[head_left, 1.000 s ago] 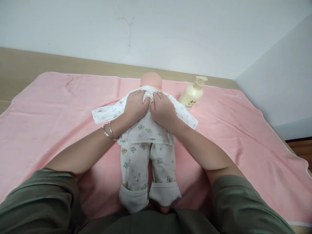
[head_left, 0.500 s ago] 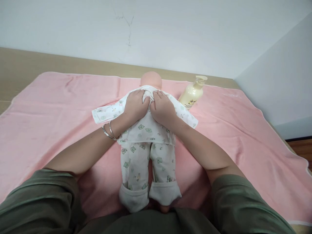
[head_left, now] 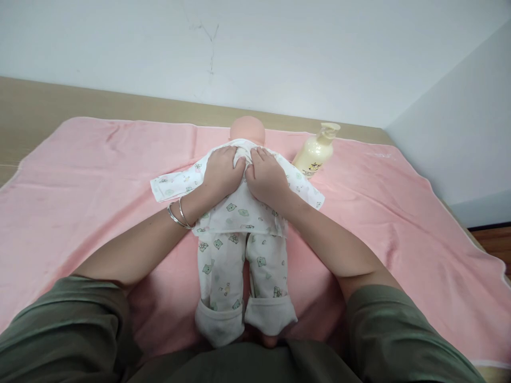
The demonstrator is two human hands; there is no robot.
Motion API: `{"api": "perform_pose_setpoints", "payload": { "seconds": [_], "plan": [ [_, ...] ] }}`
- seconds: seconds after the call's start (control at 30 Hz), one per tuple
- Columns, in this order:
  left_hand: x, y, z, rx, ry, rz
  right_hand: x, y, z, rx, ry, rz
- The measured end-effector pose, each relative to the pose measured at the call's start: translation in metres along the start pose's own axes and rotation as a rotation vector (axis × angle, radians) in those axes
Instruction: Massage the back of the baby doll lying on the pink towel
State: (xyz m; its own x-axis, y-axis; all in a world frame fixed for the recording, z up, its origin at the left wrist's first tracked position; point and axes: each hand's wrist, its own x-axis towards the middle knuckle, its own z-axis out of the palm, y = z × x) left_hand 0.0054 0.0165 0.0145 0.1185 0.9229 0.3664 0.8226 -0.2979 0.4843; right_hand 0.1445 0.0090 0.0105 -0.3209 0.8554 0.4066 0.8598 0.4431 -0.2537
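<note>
A baby doll (head_left: 247, 129) lies with its head away from me, dressed in a white printed top (head_left: 243, 213) and matching trousers (head_left: 223, 271) with turned-up cuffs. No facial features show on its bald head. My left hand (head_left: 224, 169) lies on the upper left of the top, fingers pointing toward the doll's neck. Beside it, my right hand (head_left: 266, 175) rests on the upper right, the two thumbs close together at the middle. Both hands lie spread on the cloth, with nothing gripped in them.
Under the doll spreads a pink blanket (head_left: 359, 213) on a wooden surface (head_left: 32, 106). A cream pump bottle (head_left: 315, 154) stands right of the doll's head, near its sleeve. A white wall (head_left: 279, 58) rises behind, with another at the right.
</note>
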Motion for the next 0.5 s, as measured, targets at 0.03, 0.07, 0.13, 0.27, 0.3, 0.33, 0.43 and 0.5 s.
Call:
{"api": "perform_pose_setpoints", "payload": {
  "seconds": [0.03, 0.07, 0.13, 0.27, 0.3, 0.33, 0.43, 0.5],
  "plan": [
    [-0.0001, 0.0002, -0.0002, -0.001, -0.001, 0.0, 0.0, 0.0, 0.0001, -0.003, 0.002, 0.0],
    [-0.0001, 0.0005, -0.0004, 0.001, -0.003, -0.002, 0.0001, 0.0, 0.0003, -0.005, 0.003, 0.0],
    [-0.0002, 0.0009, -0.0009, 0.01, -0.009, -0.005, 0.0002, 0.0, 0.0007, -0.011, 0.004, -0.004],
    [0.0, 0.001, -0.0011, 0.023, -0.009, -0.002, 0.0003, 0.0003, 0.0012, -0.016, 0.011, -0.008],
    [0.0, 0.0009, -0.001, 0.023, -0.009, 0.0, 0.0002, 0.0005, 0.0011, -0.015, 0.013, -0.008],
    [0.0, 0.0008, -0.001, 0.023, -0.008, 0.0, 0.0001, 0.0005, 0.001, -0.013, 0.014, -0.009],
    [0.0001, 0.0006, -0.0011, 0.018, -0.008, 0.0, -0.0006, 0.0004, 0.0007, -0.005, 0.012, -0.007],
    [0.0004, 0.0003, -0.001, 0.016, -0.009, -0.003, -0.0008, -0.0002, 0.0005, -0.002, 0.004, -0.001]
  ]
}}
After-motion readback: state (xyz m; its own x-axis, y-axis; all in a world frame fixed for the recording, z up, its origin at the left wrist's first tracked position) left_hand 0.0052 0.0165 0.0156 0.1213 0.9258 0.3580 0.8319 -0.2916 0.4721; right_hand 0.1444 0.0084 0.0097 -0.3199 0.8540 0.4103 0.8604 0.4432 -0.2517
